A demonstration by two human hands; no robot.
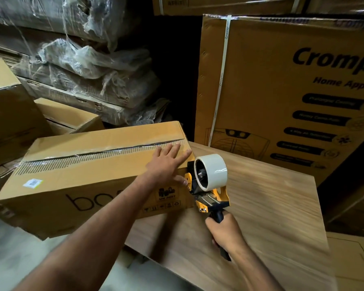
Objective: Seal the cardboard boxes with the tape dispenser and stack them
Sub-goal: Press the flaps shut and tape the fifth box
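A long brown cardboard box (76, 175) lies on a wooden table top (271, 206), overhanging its left edge. Clear tape runs along the box's top seam. My left hand (166, 162) presses flat on the box's top near its right end, fingers straight over the taped seam. My right hand (227, 232) grips the black handle of a yellow tape dispenser (208, 181) with a white tape roll. The dispenser's head sits against the box's right end face.
A tall printed carton (282, 91) stands behind the table on the right. Plastic-wrapped flat cartons (82, 66) are stacked at the back left. Smaller brown boxes (8, 114) sit at the left. Grey floor shows below the table.
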